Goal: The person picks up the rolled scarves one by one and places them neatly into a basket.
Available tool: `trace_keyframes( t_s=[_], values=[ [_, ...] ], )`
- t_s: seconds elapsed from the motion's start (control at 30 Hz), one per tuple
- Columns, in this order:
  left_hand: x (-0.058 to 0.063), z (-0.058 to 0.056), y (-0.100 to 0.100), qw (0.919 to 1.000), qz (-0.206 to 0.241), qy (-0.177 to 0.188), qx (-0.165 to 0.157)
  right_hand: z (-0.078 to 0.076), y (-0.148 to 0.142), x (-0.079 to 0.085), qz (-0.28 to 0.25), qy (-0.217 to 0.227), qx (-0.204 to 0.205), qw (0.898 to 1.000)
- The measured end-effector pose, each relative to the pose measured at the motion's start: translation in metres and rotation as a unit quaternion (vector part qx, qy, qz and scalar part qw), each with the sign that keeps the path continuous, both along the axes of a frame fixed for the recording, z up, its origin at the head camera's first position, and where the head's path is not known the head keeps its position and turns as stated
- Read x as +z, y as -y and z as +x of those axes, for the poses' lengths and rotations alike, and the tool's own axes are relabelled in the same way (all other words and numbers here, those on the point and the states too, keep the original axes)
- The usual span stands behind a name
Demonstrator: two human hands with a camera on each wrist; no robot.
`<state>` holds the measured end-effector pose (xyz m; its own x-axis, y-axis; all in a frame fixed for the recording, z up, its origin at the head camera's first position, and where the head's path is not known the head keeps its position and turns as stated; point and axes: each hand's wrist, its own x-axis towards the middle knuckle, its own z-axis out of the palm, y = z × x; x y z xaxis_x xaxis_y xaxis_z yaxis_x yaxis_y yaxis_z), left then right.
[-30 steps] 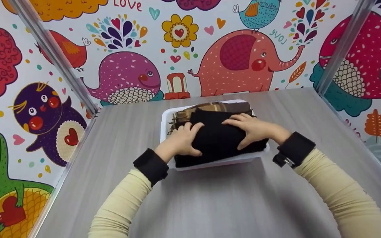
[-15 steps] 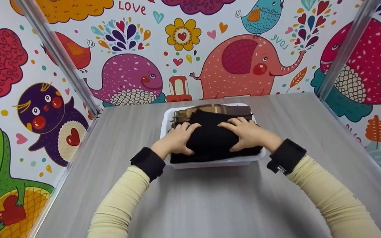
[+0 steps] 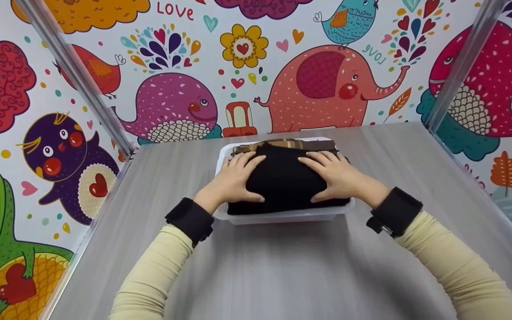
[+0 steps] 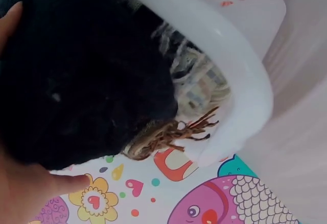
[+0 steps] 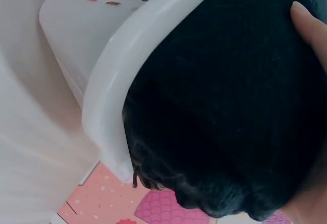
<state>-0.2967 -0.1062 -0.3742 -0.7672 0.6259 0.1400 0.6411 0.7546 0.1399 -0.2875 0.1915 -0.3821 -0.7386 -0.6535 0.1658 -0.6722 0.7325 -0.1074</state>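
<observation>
A folded black cloth [image 3: 285, 178], fuzzy in texture, lies on top in a white plastic basket [image 3: 282, 218]. My left hand [image 3: 230, 180] rests on its left side, fingers spread and thumb toward the front edge. On the right side my right hand [image 3: 338, 178] presses with spread fingers. Behind the black cloth shows a brown plaid cloth [image 3: 291, 143]. In the left wrist view, brown fringe [image 4: 196, 128] sticks out from under the black cloth, beside a pale checked cloth [image 4: 202, 88] with fringe. The right wrist view shows the black cloth [image 5: 219, 91] against the basket rim [image 5: 115, 75].
The basket stands on a grey wood-grain table [image 3: 278, 271], toward the back. Panels printed with cartoon animals [image 3: 322, 89] rise behind and at both sides, with metal posts [image 3: 80, 84] at the corners. Holes pierce the basket's wall.
Both hands have flattened and shifted slightly farther back on the black cloth. The cloth now bulges backward and covers more of the brown plaid cloth. The basket sits slightly farther back.
</observation>
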Motion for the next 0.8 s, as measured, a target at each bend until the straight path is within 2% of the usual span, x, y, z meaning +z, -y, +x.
trace_keyframes(
  t_s=[0.17,0.27,0.33,0.43,0.57,0.7,0.8],
  values=[
    [0.002,0.005,0.007,0.9994,0.014,-0.031,-0.006,0.006,-0.006,-0.004,-0.004,-0.094,0.03,0.995],
    [-0.001,0.008,0.012,0.9984,0.025,-0.049,-0.013,0.01,-0.01,-0.005,-0.011,-0.124,0.033,0.992],
    [-0.003,0.009,0.014,0.9975,0.035,-0.059,-0.017,0.013,-0.014,-0.004,-0.021,-0.129,0.031,0.991],
    [-0.005,0.01,0.017,0.9963,0.051,-0.067,-0.019,0.015,-0.018,-0.001,-0.031,-0.118,0.028,0.992],
    [-0.008,0.008,0.019,0.9947,0.082,-0.059,-0.019,0.015,-0.021,0.001,-0.032,-0.069,0.023,0.997],
    [-0.01,0.002,0.018,0.9908,0.135,-0.006,0.006,0.008,-0.024,0.002,-0.048,-0.003,-0.001,0.999],
    [-0.011,-0.003,0.017,0.9811,0.182,0.049,0.042,0.001,-0.025,0.004,-0.066,0.032,-0.012,0.997]
  ],
)
